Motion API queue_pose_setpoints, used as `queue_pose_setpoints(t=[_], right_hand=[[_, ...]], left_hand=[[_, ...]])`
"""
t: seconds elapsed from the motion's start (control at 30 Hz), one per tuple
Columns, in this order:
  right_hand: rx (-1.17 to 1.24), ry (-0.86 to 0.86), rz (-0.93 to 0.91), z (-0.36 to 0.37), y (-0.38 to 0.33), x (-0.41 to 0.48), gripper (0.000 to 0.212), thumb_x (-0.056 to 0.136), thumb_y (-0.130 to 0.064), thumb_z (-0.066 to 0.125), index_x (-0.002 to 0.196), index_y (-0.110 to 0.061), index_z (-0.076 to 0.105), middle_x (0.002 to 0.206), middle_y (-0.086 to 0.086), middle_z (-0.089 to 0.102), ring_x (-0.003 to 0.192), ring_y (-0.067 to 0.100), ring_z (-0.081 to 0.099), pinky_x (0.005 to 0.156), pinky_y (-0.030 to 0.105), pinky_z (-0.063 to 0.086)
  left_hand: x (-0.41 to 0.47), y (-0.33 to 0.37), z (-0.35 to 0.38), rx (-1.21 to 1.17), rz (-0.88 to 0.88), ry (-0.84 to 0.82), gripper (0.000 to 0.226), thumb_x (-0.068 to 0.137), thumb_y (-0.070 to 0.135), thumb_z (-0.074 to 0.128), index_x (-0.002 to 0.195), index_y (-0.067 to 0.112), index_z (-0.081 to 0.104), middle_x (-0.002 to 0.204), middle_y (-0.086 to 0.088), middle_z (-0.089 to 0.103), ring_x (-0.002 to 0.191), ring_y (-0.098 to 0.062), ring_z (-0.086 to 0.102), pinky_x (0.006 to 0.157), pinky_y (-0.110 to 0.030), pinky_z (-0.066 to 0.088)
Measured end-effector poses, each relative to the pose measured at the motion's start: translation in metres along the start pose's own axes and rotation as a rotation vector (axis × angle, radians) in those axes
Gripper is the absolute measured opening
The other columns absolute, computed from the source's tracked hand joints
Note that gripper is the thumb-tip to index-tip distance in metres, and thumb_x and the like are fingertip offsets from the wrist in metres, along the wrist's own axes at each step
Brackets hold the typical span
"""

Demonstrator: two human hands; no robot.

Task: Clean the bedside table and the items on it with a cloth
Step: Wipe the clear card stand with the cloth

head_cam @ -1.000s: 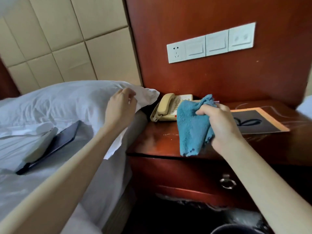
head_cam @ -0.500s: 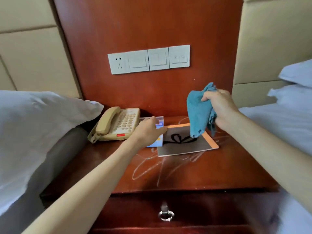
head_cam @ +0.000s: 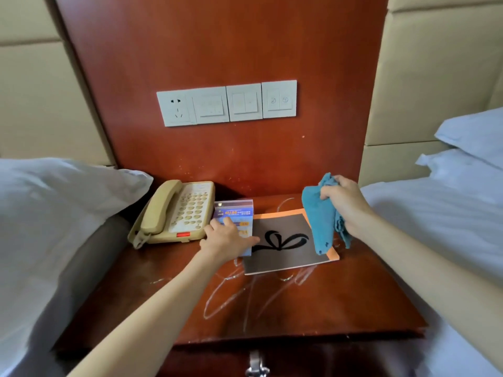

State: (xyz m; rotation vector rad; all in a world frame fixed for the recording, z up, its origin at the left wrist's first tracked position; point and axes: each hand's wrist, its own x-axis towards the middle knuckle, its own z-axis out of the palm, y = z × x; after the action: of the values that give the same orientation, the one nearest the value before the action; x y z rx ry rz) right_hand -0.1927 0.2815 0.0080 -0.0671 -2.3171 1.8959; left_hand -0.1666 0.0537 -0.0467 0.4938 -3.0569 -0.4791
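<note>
While your left hand [head_cam: 228, 238] covers the card stand [head_cam: 236, 213] beside the telephone [head_cam: 177, 210], grip unclear, probably to shift it, your right hand [head_cam: 345, 206] clenches its fingers round the cloth [head_cam: 319, 221] above the booklet [head_cam: 283, 250] on the bedside table [head_cam: 299, 308], ready to wipe.

Single head cam, wide-angle: looks fwd & down, close over scratched red-brown wooden bedside table [head_cam: 326, 303], facing red wood wall panel [head_cam: 217, 50] w/ white switch plates [head_cam: 227, 103].
</note>
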Motion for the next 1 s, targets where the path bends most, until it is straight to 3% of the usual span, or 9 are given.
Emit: queue_pose_setpoints(t=[0.2,0.43,0.53,0.63,0.73,0.8,0.87,0.93,1.0], right_hand=[[-0.056,-0.013,0.032,0.012,-0.002,-0.015,0.022,0.078,-0.008,0.052,0.099,-0.011,0.057,0.094,0.018,0.065,0.085,0.033,0.066,0.072,0.037,0.051],[-0.005,-0.029,-0.021,0.022,-0.006,-0.016,0.030,0.081,-0.008,0.051,0.100,-0.025,0.067,0.097,0.004,0.068,0.085,0.021,0.066,0.074,0.034,0.055],[0.080,-0.014,0.016,0.027,-0.006,-0.016,0.029,0.082,-0.008,0.051,0.097,-0.026,0.069,0.101,0.008,0.068,0.091,0.026,0.066,0.085,0.043,0.056],[0.224,0.015,0.007,0.034,-0.007,-0.016,0.030,0.084,-0.006,0.054,0.091,-0.028,0.073,0.106,0.002,0.070,0.099,0.022,0.065,0.090,0.039,0.054],[0.370,-0.007,-0.023,0.045,-0.015,-0.019,0.033,0.086,-0.004,0.055,0.089,-0.031,0.074,0.112,0.000,0.070,0.107,0.021,0.063,0.096,0.038,0.050],[0.458,-0.033,-0.057,0.054,-0.026,-0.023,0.034,0.088,-0.004,0.056,0.092,-0.032,0.074,0.115,-0.001,0.069,0.108,0.020,0.063,0.096,0.037,0.051],[0.512,-0.048,-0.110,0.062,-0.039,-0.031,0.032,0.090,-0.007,0.059,0.096,-0.034,0.074,0.115,-0.004,0.069,0.104,0.016,0.065,0.087,0.032,0.054],[0.522,-0.103,-0.151,0.070,-0.050,-0.043,0.030,0.091,-0.011,0.059,0.099,-0.037,0.072,0.115,-0.007,0.068,0.101,0.011,0.064,0.082,0.029,0.055],[0.447,-0.204,-0.171,0.077,-0.058,-0.059,0.025,0.093,-0.019,0.058,0.101,-0.040,0.069,0.113,-0.005,0.068,0.101,0.011,0.064,0.085,0.033,0.056]], left_hand=[[-0.001,0.009,0.013,-0.018,-0.053,0.139,0.085,0.073,0.061,0.061,0.136,0.013,0.031,0.142,-0.012,0.026,0.131,-0.033,0.025,0.100,-0.050,0.031],[-0.002,0.015,0.004,-0.141,-0.044,0.256,0.077,0.071,0.052,0.060,0.133,0.015,0.031,0.141,-0.009,0.026,0.127,-0.036,0.029,0.096,-0.056,0.031],[-0.007,0.017,-0.010,-0.368,-0.022,0.257,0.069,0.075,0.050,0.057,0.129,0.015,0.033,0.137,-0.009,0.027,0.126,-0.037,0.028,0.098,-0.057,0.032],[-0.013,0.014,-0.024,-0.728,0.093,0.226,0.071,0.072,0.051,0.054,0.134,0.020,0.039,0.139,-0.007,0.031,0.130,-0.032,0.031,0.106,-0.053,0.033],[-0.033,0.018,-0.037,-1.243,0.180,0.072,0.061,0.079,0.049,0.054,0.137,0.030,0.047,0.138,0.005,0.049,0.124,-0.014,0.048,0.104,-0.040,0.038],[-0.041,0.023,-0.043,-1.641,0.181,-0.156,0.039,0.086,0.044,0.052,0.119,0.026,0.063,0.108,0.006,0.072,0.095,-0.010,0.068,0.085,-0.035,0.049],[-0.045,0.024,-0.047,-1.897,0.235,-0.411,0.040,0.086,0.041,0.048,0.106,0.015,0.070,0.086,-0.004,0.076,0.077,-0.017,0.073,0.068,-0.033,0.056],[-0.049,0.024,-0.047,-1.978,0.356,-0.549,0.047,0.082,0.042,0.047,0.109,0.014,0.073,0.106,-0.011,0.073,0.093,-0.022,0.071,0.078,-0.036,0.057],[-0.056,0.023,-0.049,-1.997,0.398,-0.580,0.048,0.081,0.043,0.049,0.114,0.015,0.070,0.116,-0.012,0.069,0.103,-0.023,0.068,0.087,-0.038,0.054]])
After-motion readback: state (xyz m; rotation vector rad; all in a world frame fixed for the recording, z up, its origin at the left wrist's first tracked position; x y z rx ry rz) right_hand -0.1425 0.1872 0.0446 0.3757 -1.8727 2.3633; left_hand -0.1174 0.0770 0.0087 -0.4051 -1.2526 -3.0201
